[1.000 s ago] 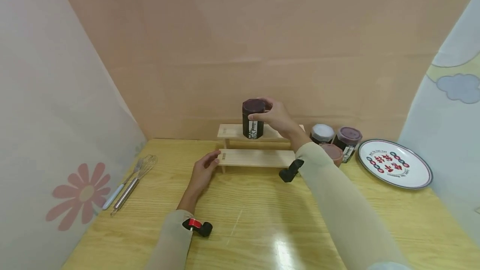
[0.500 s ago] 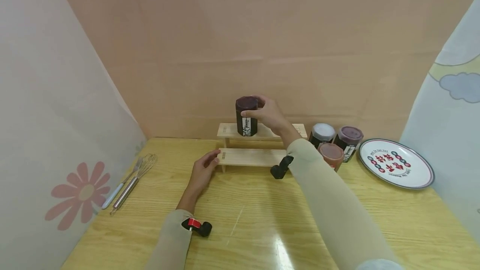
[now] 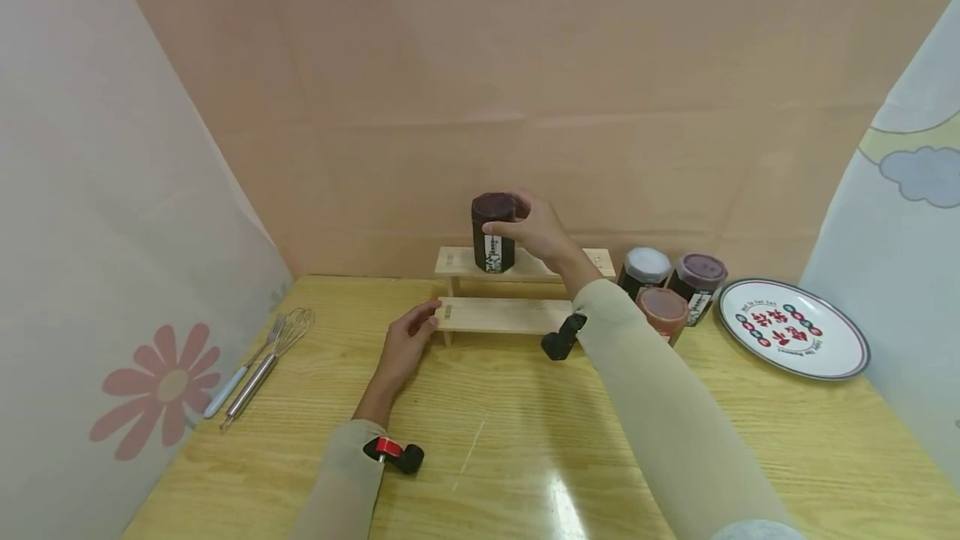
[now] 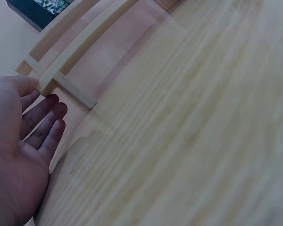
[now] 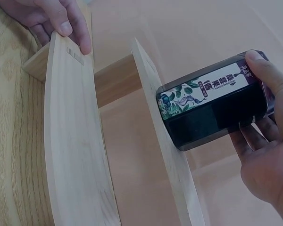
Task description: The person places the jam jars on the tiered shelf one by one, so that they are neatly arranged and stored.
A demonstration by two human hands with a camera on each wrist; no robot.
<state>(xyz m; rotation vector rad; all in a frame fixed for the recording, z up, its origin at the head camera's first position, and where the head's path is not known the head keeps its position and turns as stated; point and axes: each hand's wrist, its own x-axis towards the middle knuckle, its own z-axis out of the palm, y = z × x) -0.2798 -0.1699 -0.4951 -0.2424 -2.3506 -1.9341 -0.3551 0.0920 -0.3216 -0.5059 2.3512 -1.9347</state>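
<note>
A dark octagonal jar (image 3: pixel 492 250) with a purple lid stands upright at the upper step of a small two-step wooden shelf (image 3: pixel 510 317), left of its middle. My right hand (image 3: pixel 543 233) grips the jar near its lid, thumb in front and fingers behind. In the right wrist view the jar's base meets the upper board, and its label (image 5: pixel 205 92) shows leaves and dark fruit. With thumb and fingertips my left hand (image 3: pixel 403 347) holds the left end of the lower board (image 4: pixel 85 42); its other fingers (image 4: pixel 49 125) extend below.
To the right stand a white-lidded jar (image 3: pixel 645 263), a purple-lidded jar (image 3: pixel 699 276) and an orange-brown-lidded jar (image 3: pixel 664 309). A white plate (image 3: pixel 840 344) with red characters lies beyond them. At the left lie a whisk (image 3: pixel 258 382) and a blue-handled fork (image 3: pixel 225 392).
My right hand has carried the jar slightly left over the upper board, then stayed still over the last half second. The left hand keeps its place on the shelf.
</note>
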